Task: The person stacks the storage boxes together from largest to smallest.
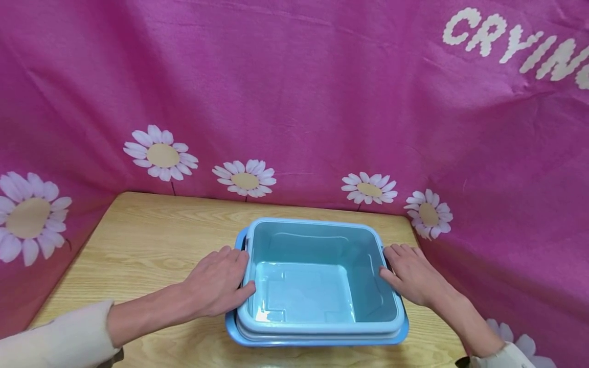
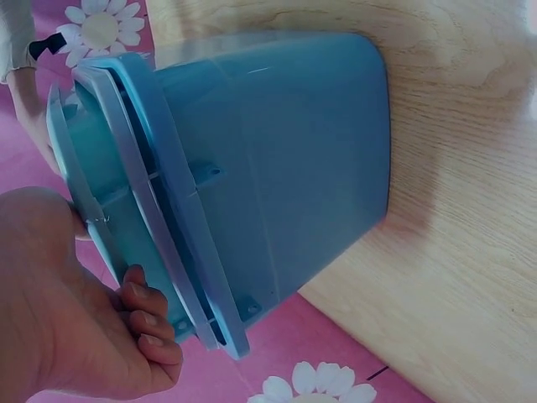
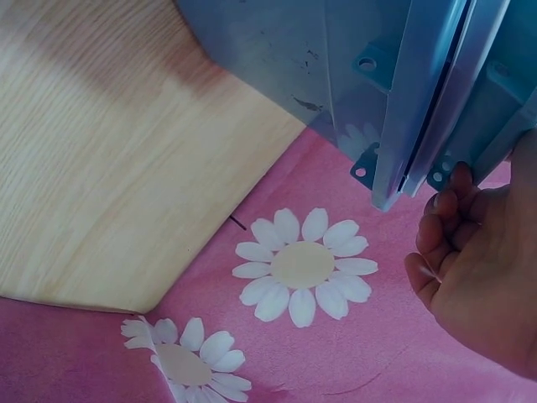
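A pale blue plastic bin (image 1: 317, 327) stands upright, nested in a darker blue bin (image 1: 322, 343) on the wooden table. Nothing lies in the upper bin. My left hand (image 1: 216, 281) holds its left rim, thumb over the top edge. In the left wrist view, the fingers (image 2: 144, 315) curl under the lip, above the lower bin's rim. At the opposite side my right hand (image 1: 411, 273) grips the rim, thumb on top. Its fingers (image 3: 449, 214) bend beneath the edge in the right wrist view. Between the rims runs a lavender band (image 2: 159, 222); whether it is a third bin I cannot tell.
The wooden table (image 1: 161, 245) extends left of and behind the bins. Its right edge runs close to the bins. A magenta cloth (image 1: 294, 102) with printed daisies and white letters hangs behind and along both sides.
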Demonstrator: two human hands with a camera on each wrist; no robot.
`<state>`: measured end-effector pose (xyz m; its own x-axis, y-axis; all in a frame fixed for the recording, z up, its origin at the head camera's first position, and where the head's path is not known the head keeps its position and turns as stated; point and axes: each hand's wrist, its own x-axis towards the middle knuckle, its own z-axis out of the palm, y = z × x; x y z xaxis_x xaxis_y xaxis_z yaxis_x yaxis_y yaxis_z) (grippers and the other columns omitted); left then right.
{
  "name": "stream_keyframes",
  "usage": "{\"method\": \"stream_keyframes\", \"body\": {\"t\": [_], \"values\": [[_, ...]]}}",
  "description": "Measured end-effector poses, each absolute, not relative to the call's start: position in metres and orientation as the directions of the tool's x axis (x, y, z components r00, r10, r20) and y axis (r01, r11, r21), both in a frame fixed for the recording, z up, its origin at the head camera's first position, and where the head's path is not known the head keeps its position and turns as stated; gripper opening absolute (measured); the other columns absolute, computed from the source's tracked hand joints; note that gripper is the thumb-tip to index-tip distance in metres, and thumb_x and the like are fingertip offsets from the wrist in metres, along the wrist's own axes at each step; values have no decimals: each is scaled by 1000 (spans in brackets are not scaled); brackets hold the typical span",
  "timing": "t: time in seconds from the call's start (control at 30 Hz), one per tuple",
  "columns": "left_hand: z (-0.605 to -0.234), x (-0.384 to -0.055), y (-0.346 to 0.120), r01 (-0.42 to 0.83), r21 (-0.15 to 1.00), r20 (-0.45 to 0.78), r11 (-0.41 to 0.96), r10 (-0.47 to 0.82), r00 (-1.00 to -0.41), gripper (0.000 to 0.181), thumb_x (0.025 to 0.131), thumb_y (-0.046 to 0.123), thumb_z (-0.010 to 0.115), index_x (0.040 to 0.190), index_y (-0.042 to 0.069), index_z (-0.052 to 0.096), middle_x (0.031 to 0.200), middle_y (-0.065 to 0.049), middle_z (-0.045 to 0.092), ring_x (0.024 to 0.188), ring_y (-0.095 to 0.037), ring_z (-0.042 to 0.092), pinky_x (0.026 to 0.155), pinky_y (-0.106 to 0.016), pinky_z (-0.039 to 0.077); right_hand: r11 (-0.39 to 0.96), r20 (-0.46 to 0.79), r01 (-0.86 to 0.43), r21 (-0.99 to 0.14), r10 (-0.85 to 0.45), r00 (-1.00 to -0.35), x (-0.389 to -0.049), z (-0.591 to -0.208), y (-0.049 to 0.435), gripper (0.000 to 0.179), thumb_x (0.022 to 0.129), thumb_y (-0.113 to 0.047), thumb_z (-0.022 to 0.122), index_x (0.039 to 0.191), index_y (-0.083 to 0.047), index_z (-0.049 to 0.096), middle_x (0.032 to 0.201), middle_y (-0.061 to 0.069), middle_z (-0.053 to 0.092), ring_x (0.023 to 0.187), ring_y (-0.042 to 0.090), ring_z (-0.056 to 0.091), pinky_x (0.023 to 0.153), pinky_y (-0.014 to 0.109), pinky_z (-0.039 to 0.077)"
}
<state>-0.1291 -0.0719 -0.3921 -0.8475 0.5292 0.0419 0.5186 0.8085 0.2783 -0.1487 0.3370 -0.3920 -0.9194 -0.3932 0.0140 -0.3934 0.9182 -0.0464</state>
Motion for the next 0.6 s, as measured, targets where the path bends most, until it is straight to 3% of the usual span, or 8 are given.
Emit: {"method": "stream_keyframes", "body": {"t": [0.6], "values": [[-392,-129,-72,519,288,32,805,533,-845,32,90,36,61,95,5,57,76,0,49,70,-16,41,61,-31,36,922,2,-384,-49,-385,-923,-146,-392,339,26,92,-28,61,105,-6,62,89,-1,54,88,23,50,79,46,39]]}}
